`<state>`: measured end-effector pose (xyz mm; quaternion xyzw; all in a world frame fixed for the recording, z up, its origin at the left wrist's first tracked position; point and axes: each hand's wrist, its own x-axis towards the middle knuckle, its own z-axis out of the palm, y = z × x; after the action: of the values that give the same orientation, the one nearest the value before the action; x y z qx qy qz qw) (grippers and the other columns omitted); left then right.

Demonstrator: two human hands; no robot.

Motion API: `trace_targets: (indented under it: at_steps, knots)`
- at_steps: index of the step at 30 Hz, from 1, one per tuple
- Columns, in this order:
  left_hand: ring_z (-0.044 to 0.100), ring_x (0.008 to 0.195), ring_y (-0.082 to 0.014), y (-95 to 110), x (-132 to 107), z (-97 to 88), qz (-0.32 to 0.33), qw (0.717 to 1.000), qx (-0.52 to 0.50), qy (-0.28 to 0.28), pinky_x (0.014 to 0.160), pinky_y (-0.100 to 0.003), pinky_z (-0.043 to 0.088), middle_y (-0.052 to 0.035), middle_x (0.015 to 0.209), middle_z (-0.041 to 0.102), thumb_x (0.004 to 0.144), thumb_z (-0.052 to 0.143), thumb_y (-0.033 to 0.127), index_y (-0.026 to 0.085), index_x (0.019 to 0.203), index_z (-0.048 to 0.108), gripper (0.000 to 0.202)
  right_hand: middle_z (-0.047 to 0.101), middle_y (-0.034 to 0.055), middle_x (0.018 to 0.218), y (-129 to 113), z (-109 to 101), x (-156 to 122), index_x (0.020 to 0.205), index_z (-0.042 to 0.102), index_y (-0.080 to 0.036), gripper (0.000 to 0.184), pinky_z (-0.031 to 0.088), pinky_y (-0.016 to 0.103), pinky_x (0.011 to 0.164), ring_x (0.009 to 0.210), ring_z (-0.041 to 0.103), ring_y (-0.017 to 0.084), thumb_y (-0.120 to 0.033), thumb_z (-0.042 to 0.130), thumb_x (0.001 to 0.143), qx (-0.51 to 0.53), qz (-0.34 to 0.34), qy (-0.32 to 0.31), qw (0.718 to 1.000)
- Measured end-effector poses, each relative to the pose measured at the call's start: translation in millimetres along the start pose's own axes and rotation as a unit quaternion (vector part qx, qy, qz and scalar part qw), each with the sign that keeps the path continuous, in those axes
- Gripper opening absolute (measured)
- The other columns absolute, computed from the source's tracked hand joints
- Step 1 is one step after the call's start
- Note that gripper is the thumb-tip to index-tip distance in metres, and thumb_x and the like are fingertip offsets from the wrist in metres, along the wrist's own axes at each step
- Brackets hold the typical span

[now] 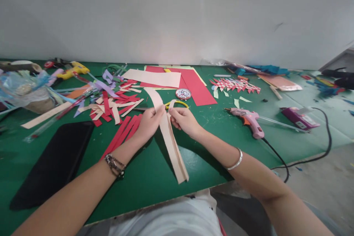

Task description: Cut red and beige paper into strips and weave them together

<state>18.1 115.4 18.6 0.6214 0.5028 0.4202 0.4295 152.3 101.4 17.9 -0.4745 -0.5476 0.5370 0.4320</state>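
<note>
My left hand (149, 122) and my right hand (184, 120) are both closed on a bundle of long beige paper strips (173, 147). The strips hang down toward the near table edge, and one curls up past my left fingers. Yellow-handled scissors (177, 103) lie just behind my hands. Several red paper strips (124, 131) lie flat under my left wrist, on which I wear a beaded bracelet. A silver bangle sits on my right wrist.
A green table (143, 177) holds a pile of red, beige and purple strips (110, 99), red and beige sheets (171, 79), a round tin of googly eyes (183, 94), a woven red-white piece (236, 84), a pink glue gun (247, 120) with cord, a black mat (52, 162), and a yellow glue gun (73, 70).
</note>
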Motion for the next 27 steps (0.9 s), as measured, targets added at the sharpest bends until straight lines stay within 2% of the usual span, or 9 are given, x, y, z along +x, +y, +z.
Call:
trace_targets:
  at_steps: [2,3,6,8,11,16,22,24,27]
  knots:
    - [0.042,0.047,-0.0106,-0.9,1.5,-1.0,-0.012,1.0,-0.002,0.014,0.046,-0.022,0.031,0.0042,0.047,0.045,0.073,0.049,0.055,0.017,0.053,0.046,0.042,0.036,-0.008,0.035,0.6,-0.4,0.7,0.051,0.039,-0.017,0.039,0.021,0.017,0.033,0.03,0.029,0.003,-0.038,0.043,0.084,0.004,-0.003,0.012,1.0]
    - [0.043,0.048,-0.011,-1.5,2.1,-1.1,-0.016,1.0,-0.007,0.002,0.046,-0.022,0.032,0.0037,0.048,0.047,0.073,0.049,0.055,0.017,0.054,0.047,0.042,0.036,-0.0079,0.035,1.0,-0.7,1.0,0.051,0.04,-0.017,0.039,0.022,0.017,0.034,0.031,0.029,0.003,-0.038,0.044,0.084,0.009,-0.009,0.02,1.0]
    - [0.05,0.055,-0.0133,-2.6,1.6,0.5,-0.01,0.996,-0.027,-0.08,0.051,-0.022,0.036,0.0008,0.057,0.057,0.072,0.05,0.053,0.016,0.059,0.055,0.04,0.037,-0.0073,0.037,0.8,-1.7,1.6,0.05,0.039,-0.017,0.04,0.024,0.017,0.036,0.033,0.032,0.003,-0.039,0.044,0.083,0.024,-0.033,0.053,0.998]
    - [0.052,0.058,-0.0138,-2.7,-0.1,2.3,0.013,0.994,-0.027,-0.109,0.054,-0.022,0.038,0.0002,0.06,0.059,0.073,0.05,0.05,0.015,0.061,0.058,0.037,0.037,-0.0069,0.038,-0.1,-2.1,1.5,0.05,0.039,-0.017,0.04,0.025,0.017,0.037,0.035,0.033,0.003,-0.039,0.044,0.083,0.028,-0.04,0.067,0.997]
    - [0.05,0.057,-0.0132,-2.1,-3.1,4.0,0.033,0.994,0.0,-0.1,0.054,-0.022,0.037,0.0008,0.056,0.055,0.077,0.047,0.046,0.015,0.058,0.055,0.037,0.038,-0.0068,0.039,-1.1,-1.4,0.9,0.052,0.041,-0.017,0.038,0.026,0.017,0.036,0.035,0.034,0.004,-0.04,0.045,0.082,0.019,-0.024,0.047,0.998]
    - [0.043,0.052,-0.0112,-2.4,-4.2,3.2,0.029,0.996,0.04,-0.075,0.049,-0.022,0.032,0.0017,0.052,0.048,0.079,0.042,0.047,0.015,0.054,0.052,0.041,0.038,-0.0073,0.037,-1.5,1.6,-1.3,0.051,0.038,-0.018,0.039,0.024,0.017,0.035,0.033,0.032,0.003,-0.039,0.043,0.084,0.005,-0.016,-0.003,1.0]
    - [0.037,0.047,-0.0097,-1.3,-0.8,1.7,0.004,1.0,-0.001,-0.005,0.046,-0.022,0.029,0.0045,0.048,0.04,0.076,0.045,0.051,0.018,0.053,0.042,0.04,0.037,-0.008,0.036,-1.8,-1.0,-1.4,0.052,0.038,-0.017,0.037,0.022,0.017,0.035,0.031,0.03,0.003,-0.037,0.043,0.084,-0.013,-0.015,0.004,1.0]
    - [0.039,0.048,-0.0105,-1.2,0.4,1.6,-0.005,1.0,-0.015,-0.016,0.047,-0.022,0.031,0.004,0.048,0.043,0.074,0.046,0.052,0.018,0.053,0.044,0.04,0.037,-0.0078,0.037,-1.1,-2.5,-0.2,0.052,0.038,-0.017,0.037,0.022,0.017,0.035,0.032,0.03,0.003,-0.037,0.043,0.084,-0.01,-0.018,0.013,1.0]
    - [0.046,0.053,-0.0124,-1.7,0.5,1.5,0.006,0.997,-0.009,-0.078,0.051,-0.022,0.035,0.0015,0.054,0.052,0.074,0.047,0.052,0.016,0.057,0.052,0.04,0.037,-0.0071,0.037,-0.2,-3.9,1.6,0.052,0.039,-0.017,0.039,0.024,0.017,0.036,0.033,0.031,0.003,-0.04,0.043,0.084,0.004,-0.03,0.037,0.999]
